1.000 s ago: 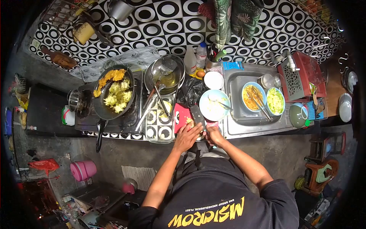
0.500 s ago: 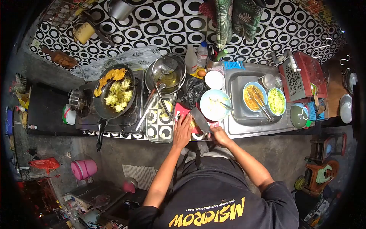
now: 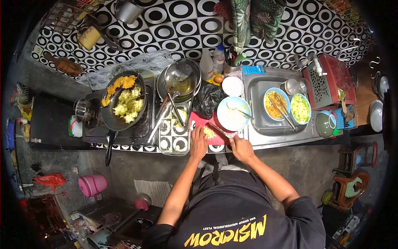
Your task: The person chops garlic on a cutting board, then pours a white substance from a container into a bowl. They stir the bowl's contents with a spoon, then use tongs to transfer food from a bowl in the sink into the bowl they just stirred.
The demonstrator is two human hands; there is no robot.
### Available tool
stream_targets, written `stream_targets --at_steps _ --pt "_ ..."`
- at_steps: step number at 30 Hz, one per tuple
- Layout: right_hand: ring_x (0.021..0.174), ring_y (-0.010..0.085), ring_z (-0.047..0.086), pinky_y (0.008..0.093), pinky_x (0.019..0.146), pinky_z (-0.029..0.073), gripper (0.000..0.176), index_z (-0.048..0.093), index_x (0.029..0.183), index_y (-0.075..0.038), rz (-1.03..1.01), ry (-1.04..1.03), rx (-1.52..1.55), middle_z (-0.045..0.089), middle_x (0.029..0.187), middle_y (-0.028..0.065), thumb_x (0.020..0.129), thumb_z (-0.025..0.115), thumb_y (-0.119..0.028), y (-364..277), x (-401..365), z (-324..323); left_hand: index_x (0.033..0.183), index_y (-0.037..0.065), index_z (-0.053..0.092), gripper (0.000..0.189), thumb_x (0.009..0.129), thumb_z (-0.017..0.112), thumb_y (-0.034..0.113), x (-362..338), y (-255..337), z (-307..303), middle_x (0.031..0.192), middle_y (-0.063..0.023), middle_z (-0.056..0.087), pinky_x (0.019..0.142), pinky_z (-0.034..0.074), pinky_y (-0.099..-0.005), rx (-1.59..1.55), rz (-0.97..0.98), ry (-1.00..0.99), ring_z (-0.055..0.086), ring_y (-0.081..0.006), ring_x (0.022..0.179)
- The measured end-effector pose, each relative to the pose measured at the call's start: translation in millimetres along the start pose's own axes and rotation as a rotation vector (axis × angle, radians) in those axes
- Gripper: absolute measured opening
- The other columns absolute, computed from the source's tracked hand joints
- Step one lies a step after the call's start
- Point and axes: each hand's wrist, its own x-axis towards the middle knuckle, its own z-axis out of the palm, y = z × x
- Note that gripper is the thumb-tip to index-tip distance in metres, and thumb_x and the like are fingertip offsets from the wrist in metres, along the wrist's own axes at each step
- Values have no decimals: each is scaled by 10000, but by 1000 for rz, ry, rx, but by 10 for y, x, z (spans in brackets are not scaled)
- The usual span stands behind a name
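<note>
My right hand (image 3: pixel 243 150) is closed around the handle of a cleaver (image 3: pixel 220 130), its wide blade turned nearly edge-on over a red cutting board (image 3: pixel 219 140). Beside the blade lies a small heap of finely chopped yellowish food (image 3: pixel 209 133). At the board's left side, my left hand (image 3: pixel 199 143) rests with its fingers stretched out next to the heap, holding nothing that I can see. A light blue bowl (image 3: pixel 234 125) of white contents with a spoon stands just behind the board's right part.
To the left are a glass dish (image 3: pixel 175 147), a wok of oil (image 3: pixel 179 79) and a frying pan (image 3: pixel 133 120) with fritters on the stove. Two bowls, one of orange shreds (image 3: pixel 277 92) and one of green slices (image 3: pixel 301 110), sit in the sink (image 3: pixel 265 132). A black plastic bag (image 3: pixel 208 99) lies behind the board.
The cleaver has turned from showing its broad face to nearly edge-on, uncovering the chopped heap. My left hand has shifted slightly down and left; my right hand has moved slightly right.
</note>
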Motion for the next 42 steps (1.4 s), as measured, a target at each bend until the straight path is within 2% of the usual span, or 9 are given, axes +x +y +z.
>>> stream_targets --at_steps 6,9,13,19,24,28,31,34,42 --pt "836 552 694 626 765 534 441 654 1015 9 -74 23 42 702 835 342 1119 480 -383 132 4 248 1510 -55 508 513 1029 600 97 -142 29 -37 1577 -192 493 1200 397 -503 -87 -10 -111 465 -400 1434" --pt "860 556 701 641 795 543 422 643 1080 17 -45 -15 18 715 872 345 1113 479 -371 63 -8 156 1476 -61 526 460 1045 584 89 -174 41 -92 1541 -232 508 1192 393 -517 -219 6 -45 466 -423 1422" --pt "844 553 698 645 778 539 419 640 1064 14 -49 54 15 712 853 334 1110 484 -372 34 166 243 1456 -51 531 479 1000 640 45 -237 99 -135 1404 -215 550 1116 451 -501 -154 -63 -7 525 -424 1307" --pt "813 571 681 652 743 527 385 611 1022 33 -109 10 73 694 823 335 1121 482 -315 27 164 236 1354 -35 579 368 997 641 34 -294 -61 24 1218 -210 576 995 499 -507 -164 -70 42 586 -419 1168" --pt "823 592 669 664 735 518 342 581 1027 70 -197 -44 186 671 802 366 1125 484 -243 -26 139 443 1248 -21 591 233 1020 611 20 -329 -94 68 1197 -222 576 936 512 -519 -291 -159 45 610 -460 1105" --pt "800 591 666 653 720 513 325 565 1008 90 -196 -104 102 662 782 377 1110 495 -211 -107 89 464 1231 -19 583 196 1037 562 -1 -336 -96 104 1186 -233 567 917 506 -533 -280 -212 56 605 -483 1095" --pt "831 579 692 645 748 538 319 568 1024 88 -193 -161 7 685 827 380 1108 472 -204 -163 156 374 1221 -21 577 184 1040 542 -5 -342 -61 107 1171 -239 566 902 502 -544 -281 -220 78 601 -488 1086" --pt "865 564 711 639 769 551 322 570 1049 94 -195 -181 -46 701 869 382 1102 457 -203 -197 208 413 1120 -43 585 110 1071 532 40 -315 -60 115 1042 -237 557 862 488 -530 -286 -193 110 595 -452 997" --pt "878 525 743 610 782 586 300 588 1087 98 -156 -181 -34 728 909 356 1074 455 -171 -313 362 504 1081 -41 555 77 1045 536 23 -258 -18 135 1037 -249 565 860 482 -548 -281 -231 135 588 -482 988"
